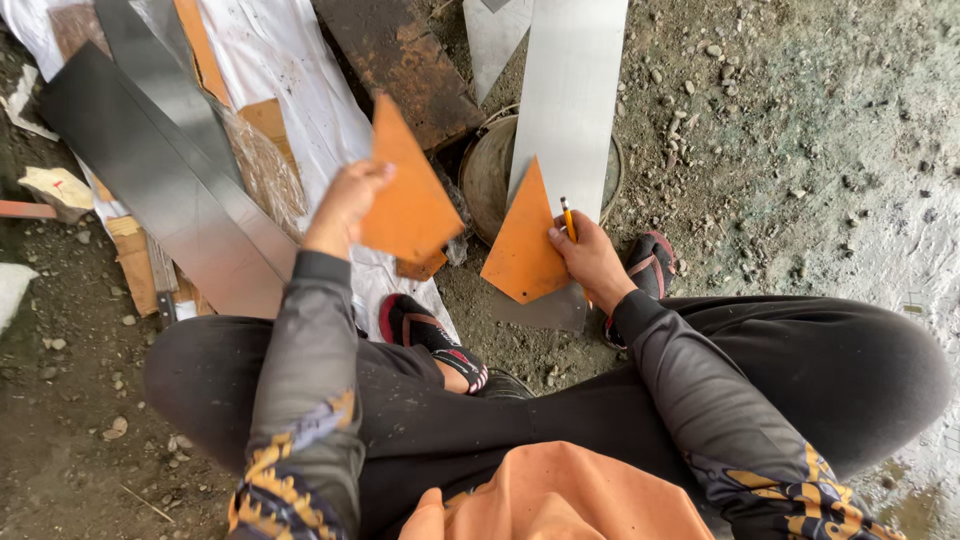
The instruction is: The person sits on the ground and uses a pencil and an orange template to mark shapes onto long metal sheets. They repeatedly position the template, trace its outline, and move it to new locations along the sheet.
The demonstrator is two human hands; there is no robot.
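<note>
1. The right hand [590, 262] is curled shut around a yellow pencil [568, 219], its tip pointing up and away from the person, while the fingers press on an orange triangular template [524, 255].
2. That triangle lies flat on a long strip of sheet metal [570, 100], apex pointing away along the strip, broad base toward the person's knees. Its long axis runs with the strip.
3. The left hand [345, 205] is raised and pinches a second orange triangular piece [408, 195] at its edge, thumb over the top. This piece is held off the ground, tilted, its narrow point up and away.
4. The strip crosses a round rusty pan [487, 178] and runs out of the top of the view.
5. To the left, two more grey metal strips [160, 170] lean diagonally over white plastic sheeting [290, 70] and brown cardboard [262, 155].
6. A rusty plank [400, 65] lies beyond, on gravelly dirt ground [780, 130].
7. Red-and-black sandals [430, 335] show at the person's crossed legs.
</note>
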